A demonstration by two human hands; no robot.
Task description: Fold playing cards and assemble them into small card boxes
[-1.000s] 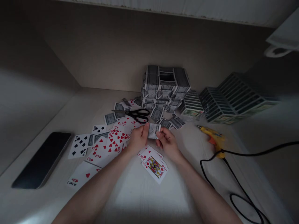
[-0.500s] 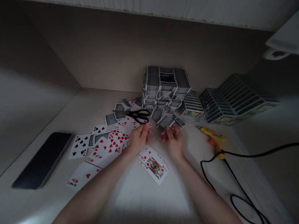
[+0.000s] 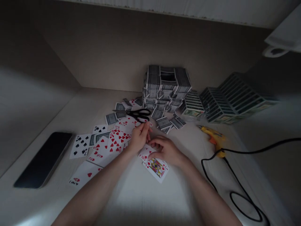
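My left hand [image 3: 141, 135] is closed, its fingers pressed together beside the scissors' handles; whatever it holds, if anything, is too small to make out. My right hand [image 3: 163, 149] reaches over the diamond cards, thumb and fingers apart, with nothing visible between them. Under it lies a jack of diamonds [image 3: 156, 169] on top of other diamond cards. Black-handled scissors [image 3: 138, 113] rest just beyond my left hand. Red heart cards [image 3: 115, 142] spread to its left. Face-down card pieces [image 3: 164, 123] lie beyond my right hand.
A structure of folded cards [image 3: 166, 84] stands at the back. Stepped card racks [image 3: 223, 105] are at the right. A yellow glue gun [image 3: 213, 136] with a black cable [image 3: 258, 151] lies on the right. A black phone [image 3: 44, 160] lies at the left beside a seven of spades [image 3: 80, 146].
My right hand has moved left and nearer to me, from beside the face-down pieces to over the diamond cards. My left hand has barely moved.
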